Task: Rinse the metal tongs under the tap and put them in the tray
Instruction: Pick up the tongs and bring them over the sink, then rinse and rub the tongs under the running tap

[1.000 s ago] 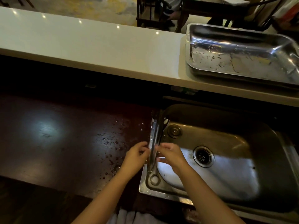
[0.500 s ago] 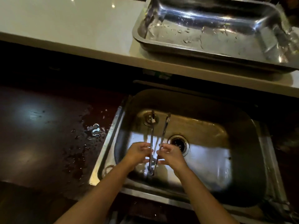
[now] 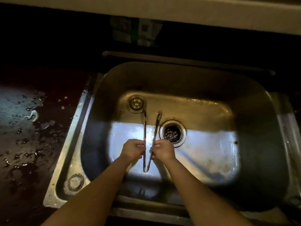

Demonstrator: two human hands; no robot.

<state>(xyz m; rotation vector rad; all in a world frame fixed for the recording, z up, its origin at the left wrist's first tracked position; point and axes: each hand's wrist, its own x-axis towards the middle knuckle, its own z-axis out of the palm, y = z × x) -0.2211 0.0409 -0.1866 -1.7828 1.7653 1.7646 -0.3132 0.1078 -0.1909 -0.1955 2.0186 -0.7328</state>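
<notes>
The metal tongs (image 3: 156,128) form a narrow V over the steel sink (image 3: 254,111), hinge end toward me, tips pointing away near the drain. My left hand (image 3: 132,150) grips the left arm of the tongs. My right hand (image 3: 163,150) grips the right arm. The two arms are spread apart. No tap and no running water show in this view. The tray is out of view.
The open drain (image 3: 172,133) lies just right of the tong tips; a round metal plug (image 3: 136,103) sits at the basin's back left. The dark counter (image 3: 32,144) to the left is wet. A pale raised ledge (image 3: 195,12) runs across the top.
My hands carried the tongs from the sink's left rim to over the basin, and the tongs' arms spread apart. The view dropped, so the tray on the ledge left the frame.
</notes>
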